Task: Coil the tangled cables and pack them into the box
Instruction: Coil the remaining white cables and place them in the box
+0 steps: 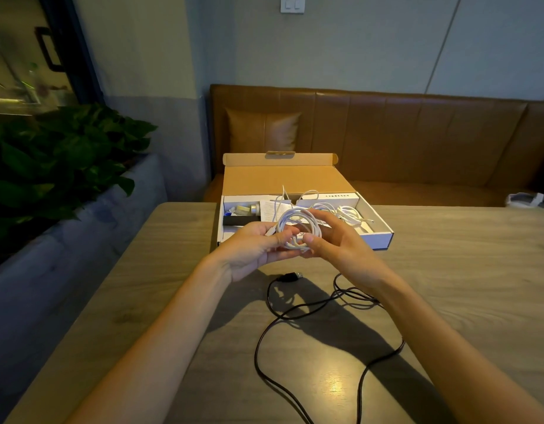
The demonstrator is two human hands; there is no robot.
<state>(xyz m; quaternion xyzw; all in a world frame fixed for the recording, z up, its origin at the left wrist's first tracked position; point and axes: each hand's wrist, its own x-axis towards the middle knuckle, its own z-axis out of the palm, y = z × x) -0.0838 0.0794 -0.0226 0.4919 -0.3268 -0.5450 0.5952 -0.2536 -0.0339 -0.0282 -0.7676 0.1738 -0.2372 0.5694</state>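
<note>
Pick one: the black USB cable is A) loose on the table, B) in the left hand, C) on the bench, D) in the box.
A: the black USB cable lies uncoiled on the table; the left hand and right hand hold only the white cable coil.

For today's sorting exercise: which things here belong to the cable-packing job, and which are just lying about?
Job: white cable coil, held in left hand and right hand; black cable on the table; open box.
Lying about: plant, cushion, wall switch.
</note>
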